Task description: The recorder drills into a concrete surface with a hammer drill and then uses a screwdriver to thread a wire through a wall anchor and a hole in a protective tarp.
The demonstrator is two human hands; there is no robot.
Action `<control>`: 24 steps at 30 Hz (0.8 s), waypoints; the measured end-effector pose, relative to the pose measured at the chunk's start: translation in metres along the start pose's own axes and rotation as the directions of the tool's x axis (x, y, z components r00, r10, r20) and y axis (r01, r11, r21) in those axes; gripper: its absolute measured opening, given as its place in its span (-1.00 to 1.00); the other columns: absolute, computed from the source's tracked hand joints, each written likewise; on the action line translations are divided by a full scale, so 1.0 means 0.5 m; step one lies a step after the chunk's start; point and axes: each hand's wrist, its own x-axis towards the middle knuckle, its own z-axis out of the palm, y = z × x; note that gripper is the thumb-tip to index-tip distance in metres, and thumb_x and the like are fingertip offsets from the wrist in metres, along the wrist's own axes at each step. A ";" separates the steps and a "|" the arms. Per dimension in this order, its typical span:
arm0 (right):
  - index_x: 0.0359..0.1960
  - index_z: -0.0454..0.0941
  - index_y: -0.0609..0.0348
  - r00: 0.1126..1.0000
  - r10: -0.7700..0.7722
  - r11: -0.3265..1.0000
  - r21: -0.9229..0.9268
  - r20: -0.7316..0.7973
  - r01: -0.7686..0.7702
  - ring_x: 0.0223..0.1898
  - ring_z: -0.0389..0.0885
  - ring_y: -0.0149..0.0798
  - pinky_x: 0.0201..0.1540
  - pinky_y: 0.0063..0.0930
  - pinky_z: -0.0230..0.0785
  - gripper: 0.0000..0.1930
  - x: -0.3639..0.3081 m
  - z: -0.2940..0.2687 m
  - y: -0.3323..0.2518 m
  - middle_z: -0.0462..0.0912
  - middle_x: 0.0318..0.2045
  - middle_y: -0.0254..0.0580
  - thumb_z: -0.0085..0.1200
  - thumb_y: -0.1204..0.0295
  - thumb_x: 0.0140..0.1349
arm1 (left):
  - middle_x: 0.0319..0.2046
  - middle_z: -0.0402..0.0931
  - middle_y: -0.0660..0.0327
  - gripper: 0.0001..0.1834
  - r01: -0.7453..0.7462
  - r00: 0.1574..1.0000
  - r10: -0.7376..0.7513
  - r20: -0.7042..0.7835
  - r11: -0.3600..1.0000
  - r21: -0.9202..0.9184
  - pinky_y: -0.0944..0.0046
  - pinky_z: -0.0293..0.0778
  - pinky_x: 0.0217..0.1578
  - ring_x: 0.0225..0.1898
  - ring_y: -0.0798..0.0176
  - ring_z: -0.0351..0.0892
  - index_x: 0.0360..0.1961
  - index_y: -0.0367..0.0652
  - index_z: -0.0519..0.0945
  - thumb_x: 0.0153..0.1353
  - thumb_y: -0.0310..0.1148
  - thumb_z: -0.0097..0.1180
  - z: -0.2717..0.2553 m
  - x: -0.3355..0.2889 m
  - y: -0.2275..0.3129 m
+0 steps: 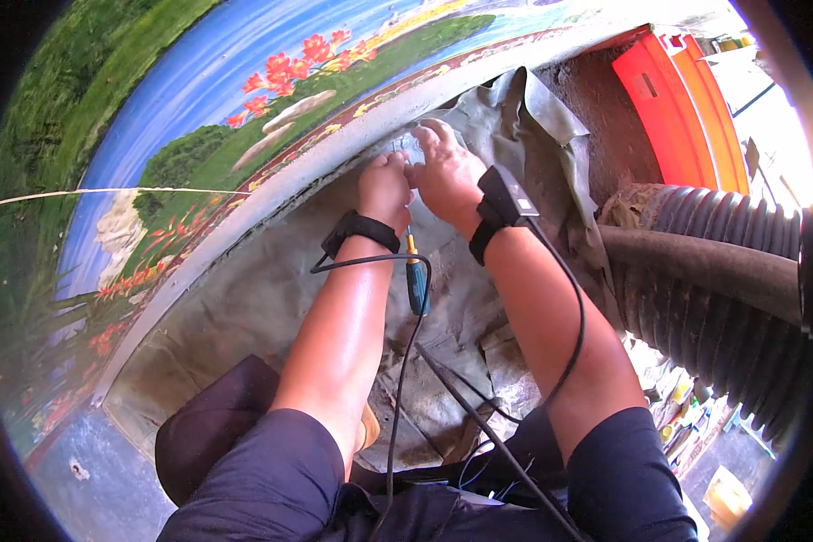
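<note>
My left hand (387, 190) is closed in front of me, its fingers bent together at the painted panel's lower edge. Close beside it, my right hand (449, 173) has its fingers curled over, tips towards the left hand. A small pale, shiny patch (406, 144) shows just beyond the fingers; what they pinch is hidden. Below the hands is a screwdriver-like tool (416, 285) with a teal and yellow handle, its thin shaft pointing up towards my left wrist. Whether it lies on the sheet or hangs cannot be told. Grey-green crumpled sheeting (280, 271) spreads under and around both hands.
A wall panel painted with flowers (285, 77) curves along the left, a thin string (108, 191) across it. At right are orange-red plastic pieces (677, 108), a thick brown pipe (705, 262) and a ribbed black hose (686, 325). Black cables (397, 388) run from my wrist straps.
</note>
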 end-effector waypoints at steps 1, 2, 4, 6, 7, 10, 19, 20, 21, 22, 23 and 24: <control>0.20 0.33 0.16 1.000 -0.015 0.999 0.037 0.000 0.015 0.09 0.52 0.10 0.11 -0.13 0.43 -0.48 -0.001 0.006 -0.008 0.31 0.25 -0.03 0.09 0.40 0.18 | -0.55 0.44 0.31 -0.78 -0.015 1.000 0.015 0.007 1.000 -0.004 0.36 0.19 -0.66 -0.63 0.42 0.36 -0.21 -0.22 0.55 0.37 -0.32 -0.07 -0.005 0.004 -0.003; 0.21 0.30 0.18 1.000 -0.008 0.999 0.032 0.001 0.008 0.09 0.53 0.10 0.10 -0.13 0.44 -0.47 0.003 0.010 -0.013 0.31 0.25 0.01 0.10 0.38 0.18 | -0.55 0.44 0.31 -0.78 -0.015 1.000 0.015 0.004 1.000 -0.002 0.36 0.19 -0.66 -0.63 0.42 0.36 -0.21 -0.22 0.55 0.37 -0.32 -0.07 -0.010 0.008 -0.007; 0.21 0.30 0.17 1.000 -0.006 0.999 0.034 0.014 0.006 0.09 0.53 0.10 0.10 -0.15 0.44 -0.46 0.008 0.015 -0.018 0.32 0.24 0.02 0.11 0.37 0.18 | -0.56 0.44 0.31 -0.80 -0.042 0.999 0.042 0.024 0.999 -0.029 0.36 0.19 -0.65 -0.63 0.42 0.34 -0.24 -0.21 0.57 0.36 -0.33 -0.05 -0.019 0.017 -0.013; 0.22 0.29 0.16 1.000 0.007 1.000 0.019 0.026 -0.008 0.09 0.53 0.10 0.09 -0.16 0.45 -0.45 0.012 0.012 -0.011 0.33 0.23 0.03 0.12 0.36 0.17 | -0.56 0.45 0.31 -0.80 -0.020 1.000 0.020 0.019 1.000 -0.009 0.36 0.19 -0.65 -0.62 0.42 0.36 -0.23 -0.20 0.57 0.35 -0.33 -0.04 -0.014 0.012 -0.010; 0.20 0.31 0.16 0.999 0.017 1.000 0.001 0.027 -0.018 0.08 0.54 0.09 0.09 -0.17 0.45 -0.46 0.013 0.011 -0.009 0.36 0.20 0.03 0.12 0.37 0.17 | -0.55 0.45 0.31 -0.80 0.000 1.000 0.000 0.009 1.000 0.012 0.36 0.19 -0.65 -0.60 0.42 0.37 -0.22 -0.20 0.58 0.35 -0.33 -0.03 -0.012 0.009 -0.008; 0.18 0.35 0.14 0.999 0.016 0.999 -0.033 0.045 -0.014 0.05 0.55 0.09 0.07 -0.17 0.46 -0.49 0.026 0.006 -0.006 0.43 0.11 0.04 0.12 0.39 0.16 | -0.52 0.46 0.33 -0.75 0.001 1.000 -0.001 0.004 0.999 0.045 0.37 0.18 -0.60 -0.60 0.42 0.32 -0.12 -0.20 0.55 0.46 -0.29 -0.14 -0.002 0.000 0.000; 0.12 0.43 0.11 1.000 -0.004 0.999 -0.034 -0.004 0.003 -0.01 0.57 0.10 0.03 -0.14 0.47 -0.57 0.026 0.006 -0.005 0.53 -0.03 0.06 0.09 0.48 0.15 | -0.53 0.46 0.31 -0.78 -0.009 1.000 0.009 -0.010 1.000 -0.024 0.38 0.25 -0.57 -0.52 0.39 0.46 -0.13 -0.19 0.57 0.37 -0.30 -0.02 -0.017 0.001 -0.024; 0.11 0.43 0.11 1.000 0.014 1.000 -0.024 0.000 -0.014 -0.01 0.57 0.11 0.04 -0.14 0.47 -0.56 0.029 0.006 -0.005 0.53 -0.03 0.06 0.09 0.47 0.15 | -0.53 0.46 0.31 -0.78 -0.010 1.000 0.010 -0.009 1.000 -0.024 0.38 0.25 -0.57 -0.52 0.39 0.46 -0.13 -0.19 0.57 0.37 -0.30 -0.02 -0.018 0.003 -0.025; 0.11 0.43 0.11 1.000 0.014 1.000 -0.024 -0.001 -0.014 -0.01 0.57 0.11 0.04 -0.14 0.47 -0.56 0.031 0.011 -0.004 0.53 -0.03 0.06 0.09 0.47 0.15 | -0.53 0.46 0.31 -0.77 -0.012 1.000 0.012 -0.002 0.999 -0.050 0.38 0.25 -0.56 -0.52 0.39 0.47 -0.12 -0.20 0.57 0.37 -0.30 -0.02 -0.019 0.004 -0.026; 0.10 0.44 0.11 1.000 0.016 0.999 -0.051 -0.002 -0.016 -0.01 0.57 0.11 0.04 -0.14 0.46 -0.57 0.033 0.019 -0.003 0.53 -0.04 0.07 0.10 0.46 0.15 | -0.52 0.47 0.32 -0.77 -0.015 1.000 0.015 0.004 0.997 -0.076 0.38 0.25 -0.55 -0.52 0.39 0.47 -0.11 -0.21 0.56 0.37 -0.29 -0.02 -0.021 0.005 -0.026; 0.10 0.46 0.11 1.000 0.021 0.996 -0.082 -0.005 -0.021 -0.02 0.57 0.11 0.04 -0.14 0.46 -0.58 0.034 0.027 0.007 0.54 -0.05 0.08 0.10 0.44 0.15 | -0.52 0.47 0.32 -0.77 -0.014 1.000 0.015 0.008 0.997 -0.077 0.38 0.25 -0.55 -0.52 0.39 0.47 -0.11 -0.21 0.56 0.37 -0.29 -0.02 -0.017 0.007 -0.028; 0.10 0.46 0.11 1.000 0.023 0.996 -0.086 -0.007 -0.023 -0.02 0.57 0.11 0.04 -0.14 0.46 -0.58 0.040 0.033 0.019 0.54 -0.05 0.08 0.10 0.44 0.15 | -0.52 0.47 0.32 -0.77 -0.025 1.000 0.026 0.015 0.998 -0.066 0.39 0.25 -0.55 -0.51 0.39 0.47 -0.12 -0.21 0.56 0.37 -0.29 -0.02 -0.013 0.008 -0.029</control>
